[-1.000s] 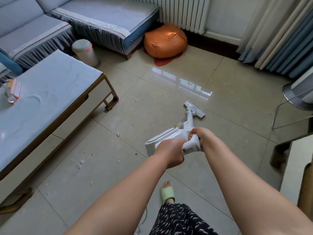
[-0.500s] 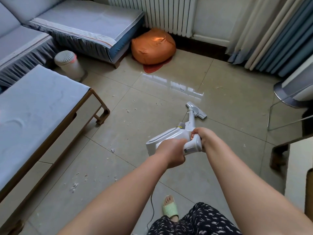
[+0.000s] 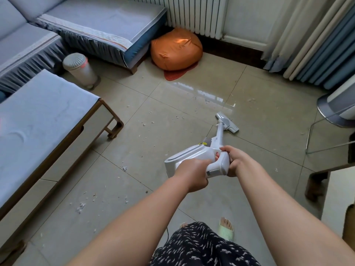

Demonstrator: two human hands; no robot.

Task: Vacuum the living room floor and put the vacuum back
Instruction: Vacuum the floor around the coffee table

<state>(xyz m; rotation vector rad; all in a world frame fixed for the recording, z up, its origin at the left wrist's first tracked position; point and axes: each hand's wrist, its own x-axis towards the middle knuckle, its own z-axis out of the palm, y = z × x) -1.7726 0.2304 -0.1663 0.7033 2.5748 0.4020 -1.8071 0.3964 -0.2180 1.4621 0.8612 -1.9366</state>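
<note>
A white stick vacuum [image 3: 194,156] slants down from my hands to the beige tiled floor [image 3: 249,116]. Its floor head [image 3: 227,122] lies flat on a tile ahead of me. My left hand [image 3: 193,174] grips the rear of the motor body. My right hand [image 3: 235,160] is wrapped around the handle just behind the tube. Small white scraps of debris [image 3: 124,167] are scattered over the tiles to the left, between the vacuum and the table.
A low coffee table [image 3: 48,120] with a grey cover fills the left. Behind it stand a grey sofa [image 3: 92,22], a small round bin [image 3: 80,69] and an orange beanbag [image 3: 176,48]. Radiator and curtains [image 3: 317,39] line the far wall. A metal-framed stand [image 3: 334,114] sits right.
The view has shifted right and forward, so the table and sofa slid left. The vacuum head lies a little farther right on the tiles. Both hands keep their grip.
</note>
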